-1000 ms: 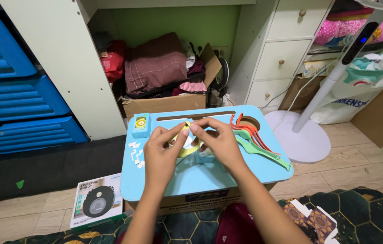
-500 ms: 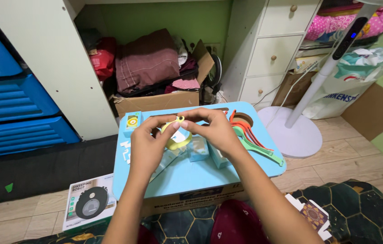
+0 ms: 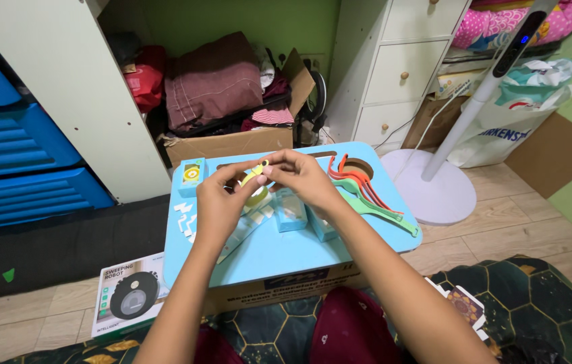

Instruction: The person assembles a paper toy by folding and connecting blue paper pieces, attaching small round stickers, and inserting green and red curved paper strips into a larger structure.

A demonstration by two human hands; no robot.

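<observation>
Both hands pinch a small yellow-green plastic strip above the light blue lap desk: left hand and right hand should keep fingertip holds close together, steadying it.

Both arms are bare from fingertips back to the frame's edge, no sleeves showing. Left hand and right hand: no rings, no watch, no bands. Dark red clothing covers the lap below the wrists.

yellow strip partly hidden by fingers, fan head cut off
</observation>
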